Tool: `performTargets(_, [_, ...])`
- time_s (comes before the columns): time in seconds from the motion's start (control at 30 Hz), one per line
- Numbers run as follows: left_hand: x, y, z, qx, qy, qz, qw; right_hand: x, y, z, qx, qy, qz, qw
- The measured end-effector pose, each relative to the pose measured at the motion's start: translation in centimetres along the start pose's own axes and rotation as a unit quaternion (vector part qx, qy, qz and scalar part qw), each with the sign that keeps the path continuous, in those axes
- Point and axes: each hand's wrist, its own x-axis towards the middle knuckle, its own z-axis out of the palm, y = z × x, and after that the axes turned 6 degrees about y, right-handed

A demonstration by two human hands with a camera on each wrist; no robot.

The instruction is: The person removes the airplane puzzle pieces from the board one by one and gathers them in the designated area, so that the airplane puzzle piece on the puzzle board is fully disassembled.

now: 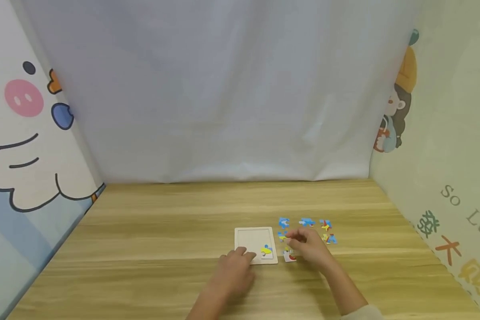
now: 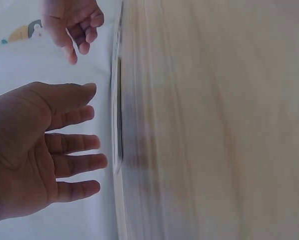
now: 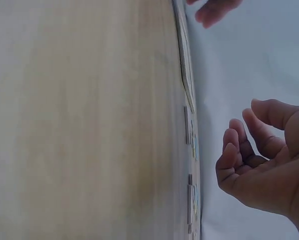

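Note:
A shallow wooden puzzle tray [image 1: 246, 240] lies on the table with one yellow and blue jigsaw piece [image 1: 266, 252] in its near right corner. My left hand [image 1: 236, 269] is over the tray's near left edge; the left wrist view shows its fingers straight, holding nothing. To the right of the tray, my right hand [image 1: 310, 249] hovers above loose pieces, its fingers loosely bent and nothing between thumb and index finger in the right wrist view. Nearest to it are a red and white piece [image 1: 289, 255] and a blue and yellow piece [image 1: 282, 236], partly covered by the fingertips.
Several more jigsaw pieces lie beyond the right hand, among them a blue one [image 1: 283, 222], a blue and white one [image 1: 306, 222] and a red, yellow and blue one [image 1: 326, 224]. A pale curtain [image 1: 232, 111] hangs behind the wooden table [image 1: 152, 231].

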Motion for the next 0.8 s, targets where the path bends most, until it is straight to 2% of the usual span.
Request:
performTargets(0.1, [0.0,-0.9,0.0,0.000,-0.002,-0.004,1.0000,0.2,-0.1,0.9,0.001,-0.022,-0.005,0.9998])
performTargets(0.27, [0.3,-2.0,0.0,-0.002,-0.001,-0.006,1.0000,0.6,-0.4,2.0,0.001,-0.031,-0.020,0.9993])
performTargets(0.47, [1.3,-2.8,0.1,0.011,-0.008,-0.008,0.9999,1.4,-0.6,2.5,-0.072,-0.074,-0.063,0.9926])
performTargets(0.6, [1.7,-3.2,0.2,0.018,-0.013,0.011,0.9997,1.9,-0.7,2.6,-0.107,-0.101,-0.077,0.9862])
performTargets(0.8, [2.0,-3.8,0.3,0.029,-0.031,0.014,0.9990,2.2,-0.6,2.9,-0.149,-0.113,-0.091,0.9781])
